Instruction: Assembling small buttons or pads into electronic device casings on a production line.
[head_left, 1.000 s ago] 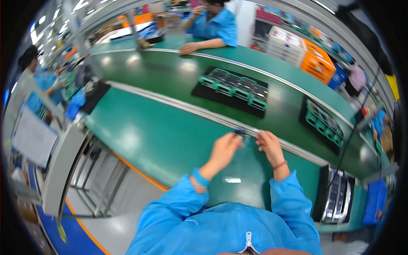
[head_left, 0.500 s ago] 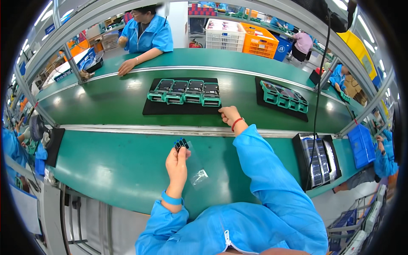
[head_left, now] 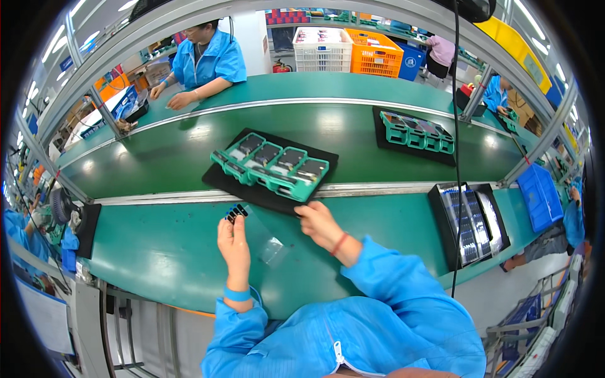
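Note:
My left hand [head_left: 234, 249] pinches a clear plastic sheet [head_left: 270, 242] that bears several small black pieces with blue tabs [head_left: 236, 213] at its top. My right hand [head_left: 320, 225] grips the near right corner of a black mat [head_left: 217, 179], thumb on top. A green frame [head_left: 272, 165] holding several black devices rests on that mat. The mat lies at a slant, its near edge over the silver rail [head_left: 372, 189] between the belt and my bench. What the right fingers do beneath the mat is hidden.
Another black mat with a green frame [head_left: 418, 133] lies farther right on the belt. On my bench's right are a black box of dark strips [head_left: 469, 223] and a blue bin [head_left: 539, 196]. A black cable [head_left: 456, 157] hangs down. A co-worker [head_left: 208, 63] sits across the belt.
The right hand has drawn the near mat and its frame toward me, turning them aslant over the rail. The left hand, still pinching the sheet, sits slightly farther left. The co-worker's hands have shifted.

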Demonstrator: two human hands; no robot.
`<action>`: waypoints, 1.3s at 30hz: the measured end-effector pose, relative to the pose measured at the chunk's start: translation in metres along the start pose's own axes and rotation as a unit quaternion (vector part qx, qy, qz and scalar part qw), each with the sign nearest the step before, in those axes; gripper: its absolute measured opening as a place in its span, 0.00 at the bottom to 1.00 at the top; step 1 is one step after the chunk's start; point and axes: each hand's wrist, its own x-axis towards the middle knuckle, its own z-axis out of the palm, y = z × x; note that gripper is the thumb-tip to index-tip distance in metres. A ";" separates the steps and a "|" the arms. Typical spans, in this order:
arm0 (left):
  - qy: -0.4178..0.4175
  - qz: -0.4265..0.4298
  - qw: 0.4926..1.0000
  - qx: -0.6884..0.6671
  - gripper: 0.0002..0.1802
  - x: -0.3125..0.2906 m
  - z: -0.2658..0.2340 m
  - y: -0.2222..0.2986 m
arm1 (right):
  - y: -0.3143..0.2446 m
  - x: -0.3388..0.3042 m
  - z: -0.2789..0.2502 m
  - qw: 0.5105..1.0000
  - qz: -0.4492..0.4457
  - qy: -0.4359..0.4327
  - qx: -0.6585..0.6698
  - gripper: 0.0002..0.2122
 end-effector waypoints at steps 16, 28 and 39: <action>-0.494 0.319 0.753 0.297 0.08 -0.005 0.043 0.070 | -0.108 -0.110 -0.124 0.511 -0.495 0.077 -0.699 0.26; -0.461 0.421 0.689 0.368 0.10 0.007 0.070 0.048 | -0.104 -0.057 -0.115 0.420 -0.410 -0.107 -0.803 0.28; -0.356 0.358 0.792 0.342 0.08 0.050 0.072 0.084 | -0.189 -0.040 -0.100 0.670 -0.341 -0.038 -0.658 0.23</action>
